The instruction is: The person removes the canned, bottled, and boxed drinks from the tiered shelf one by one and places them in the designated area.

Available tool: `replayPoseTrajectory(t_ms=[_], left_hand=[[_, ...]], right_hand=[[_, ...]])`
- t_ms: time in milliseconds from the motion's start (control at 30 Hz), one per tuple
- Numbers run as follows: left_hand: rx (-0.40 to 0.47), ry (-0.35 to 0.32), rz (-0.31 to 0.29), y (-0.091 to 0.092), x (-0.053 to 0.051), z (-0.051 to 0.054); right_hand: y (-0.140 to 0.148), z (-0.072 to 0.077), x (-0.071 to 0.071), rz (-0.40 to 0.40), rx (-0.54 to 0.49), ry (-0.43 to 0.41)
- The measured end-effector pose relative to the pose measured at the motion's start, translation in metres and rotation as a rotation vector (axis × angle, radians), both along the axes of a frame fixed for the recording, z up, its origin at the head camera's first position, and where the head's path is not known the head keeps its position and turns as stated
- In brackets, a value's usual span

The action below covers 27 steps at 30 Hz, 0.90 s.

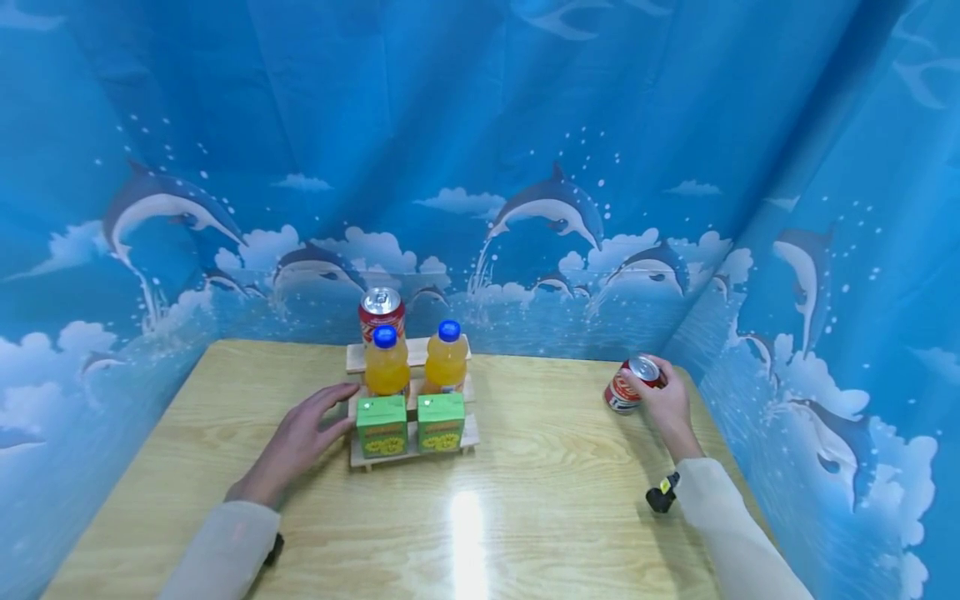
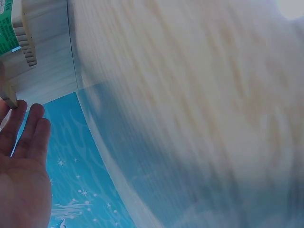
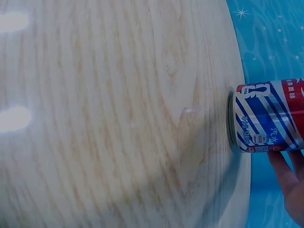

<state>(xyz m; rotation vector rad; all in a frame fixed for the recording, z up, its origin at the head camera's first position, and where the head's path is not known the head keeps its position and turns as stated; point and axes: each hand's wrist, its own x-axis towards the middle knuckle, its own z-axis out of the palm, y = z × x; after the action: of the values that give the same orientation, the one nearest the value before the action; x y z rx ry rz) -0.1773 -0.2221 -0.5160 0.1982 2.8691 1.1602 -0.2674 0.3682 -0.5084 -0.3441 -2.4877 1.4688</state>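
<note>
A tiered wooden rack (image 1: 414,451) holds two green boxes (image 1: 382,427) (image 1: 440,422) in front, two orange drink bottles (image 1: 387,371) (image 1: 446,360) with blue caps behind them, and a red can (image 1: 382,314) at the back left. My left hand (image 1: 298,443) touches the rack's left side with nearly straight fingers; the left wrist view shows its fingertips by the wooden end (image 2: 9,97). At the far right my right hand (image 1: 667,408) grips a second red can (image 1: 622,393) between thumb and fingers. That can (image 3: 268,116) has its base at or just above the table.
The wooden table (image 1: 540,500) reaches back to a blue dolphin curtain (image 1: 450,125), which also stands along both sides. A bright reflection lies on the table in front of the rack. The back tier has bare wood to the right of its can.
</note>
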Motion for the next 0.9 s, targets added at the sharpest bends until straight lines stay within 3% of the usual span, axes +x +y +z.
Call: replayPoseTrajectory(t_ms=[633, 900], left_hand=[[0.01, 0.009, -0.01, 0.0, 0.0, -0.001], [0.008, 0.014, -0.013, 0.0, 0.001, 0.0]], right_hand=[[0.0, 0.005, 0.001, 0.027, -0.021, -0.053], [0.002, 0.023, -0.004, 0.063, -0.076, 0.035]])
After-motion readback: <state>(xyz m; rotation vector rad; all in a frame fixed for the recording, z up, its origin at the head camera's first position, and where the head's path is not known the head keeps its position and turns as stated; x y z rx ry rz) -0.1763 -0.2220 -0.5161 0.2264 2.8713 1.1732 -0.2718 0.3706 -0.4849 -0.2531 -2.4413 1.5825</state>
